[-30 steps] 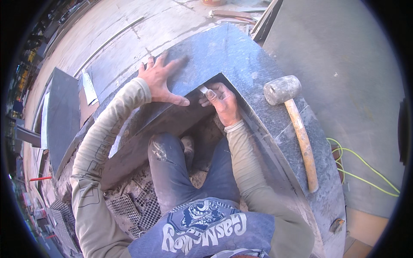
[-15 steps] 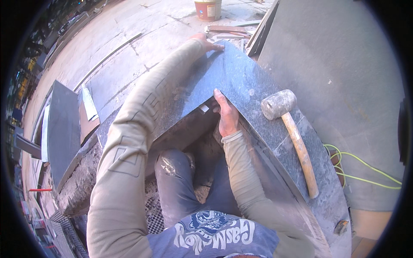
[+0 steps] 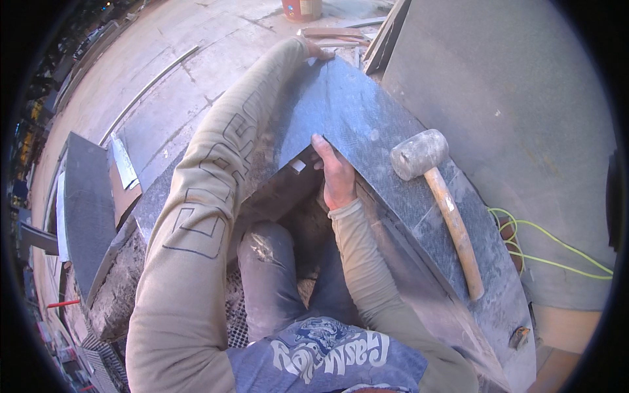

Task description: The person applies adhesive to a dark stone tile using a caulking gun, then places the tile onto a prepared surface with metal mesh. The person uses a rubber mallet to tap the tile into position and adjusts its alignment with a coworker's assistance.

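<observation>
Two dark grey stone slabs [image 3: 347, 98] meet at a corner in front of me, dusty, with a bluish sheen near the joint. My left hand [image 3: 320, 52] reaches over to the far outer corner and grips its edge; its fingers are partly hidden. At the inner corner my right hand [image 3: 339, 180] is closed on the edge, thumb on top and fingers underneath. A small white piece [image 3: 298, 166] shows below the edge beside it. On the right-hand slab lies a mallet with a dusty grey head [image 3: 419, 154] and a worn wooden handle [image 3: 457, 236].
A large grey panel [image 3: 498, 131] stands at the right, with a yellow-green cord [image 3: 557, 263] over it. Beyond the corner are a reddish bucket [image 3: 302, 9] and wood strips [image 3: 331, 33]. More dark slabs [image 3: 95, 203] lean at the left. A small chip [image 3: 519, 337] lies near right.
Both hands keep their places on the corner. The whole view has shifted slightly, so the corner and mallet appear a little farther left. The mallet has not moved on the slab.
</observation>
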{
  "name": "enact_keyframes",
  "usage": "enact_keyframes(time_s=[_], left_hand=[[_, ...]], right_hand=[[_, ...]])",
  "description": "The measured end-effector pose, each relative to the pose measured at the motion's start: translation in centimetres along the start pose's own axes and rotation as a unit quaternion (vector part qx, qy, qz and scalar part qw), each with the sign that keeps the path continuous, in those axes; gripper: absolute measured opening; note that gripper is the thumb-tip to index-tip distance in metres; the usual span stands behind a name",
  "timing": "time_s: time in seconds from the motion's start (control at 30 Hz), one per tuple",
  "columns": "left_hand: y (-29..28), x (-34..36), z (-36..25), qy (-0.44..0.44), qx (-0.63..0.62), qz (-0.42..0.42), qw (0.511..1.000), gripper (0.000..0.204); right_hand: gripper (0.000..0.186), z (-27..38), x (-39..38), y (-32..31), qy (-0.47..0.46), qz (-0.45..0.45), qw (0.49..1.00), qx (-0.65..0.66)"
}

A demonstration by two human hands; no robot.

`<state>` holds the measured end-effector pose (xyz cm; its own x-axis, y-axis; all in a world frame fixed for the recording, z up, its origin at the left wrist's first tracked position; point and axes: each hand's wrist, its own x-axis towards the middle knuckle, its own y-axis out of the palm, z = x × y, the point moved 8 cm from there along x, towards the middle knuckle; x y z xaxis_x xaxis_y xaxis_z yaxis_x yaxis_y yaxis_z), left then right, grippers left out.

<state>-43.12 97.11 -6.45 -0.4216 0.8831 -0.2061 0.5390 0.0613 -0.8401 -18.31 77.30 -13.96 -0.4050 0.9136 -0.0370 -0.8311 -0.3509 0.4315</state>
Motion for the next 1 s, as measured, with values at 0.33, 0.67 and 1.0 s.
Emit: enact_keyframes(time_s=[0.33,0.67,1.0], left_hand=[[0.3,0.9,-0.4,0.018,-0.028,-0.029,0.999,0.098],[0.7,2.0,0.8,0.002,0.052,-0.036,0.998,0.083],[2.4,4.1,-0.3,0.084,0.084,0.037,0.992,0.082]], right_hand=[[0.023,1.1,-0.1,0.8,-0.078,-0.040,0.995,-0.056],[0.028,-0.6,-1.2,-0.3,-0.015,0.022,0.999,-0.038],[0.028,0.9,-2.1,0.2,-0.044,0.077,0.996,-0.032]])
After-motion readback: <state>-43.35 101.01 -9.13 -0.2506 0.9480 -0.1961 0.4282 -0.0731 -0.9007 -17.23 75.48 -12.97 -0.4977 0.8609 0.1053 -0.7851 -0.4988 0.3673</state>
